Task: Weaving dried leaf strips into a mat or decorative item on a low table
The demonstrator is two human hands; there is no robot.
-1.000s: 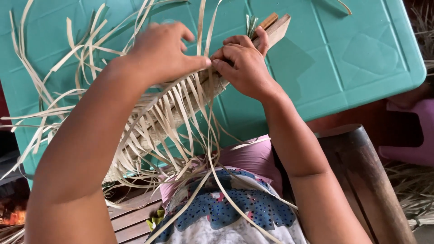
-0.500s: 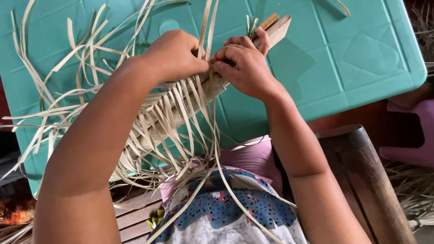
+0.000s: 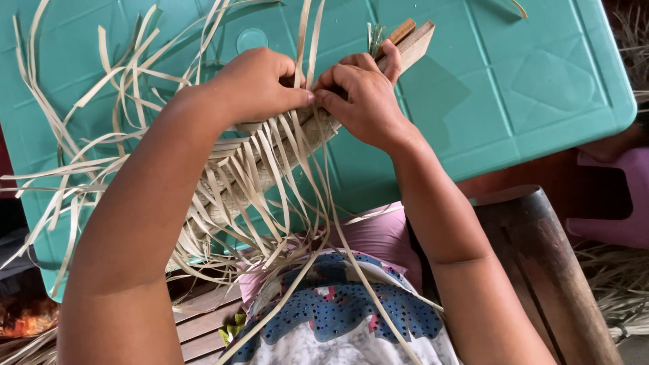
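My left hand (image 3: 260, 81) is curled over the upper end of the woven strip work (image 3: 236, 176), fingers clenched down on the pale strips there, thumb tip meeting the fingertips of my right hand (image 3: 362, 94). The right hand pinches the same strips just beside it, its fingers bent and pressed onto the wooden block (image 3: 409, 42) that the weave lies along (exactly which strip each finger holds I cannot tell). The weave runs diagonally from that block down toward my lap, resting across the near part of the green plastic table (image 3: 527, 74). Loose strip ends (image 3: 74, 169) fan out to the left over the table and hang off its near edge. A dark wooden post (image 3: 541, 250) stands upright just beside my right forearm.
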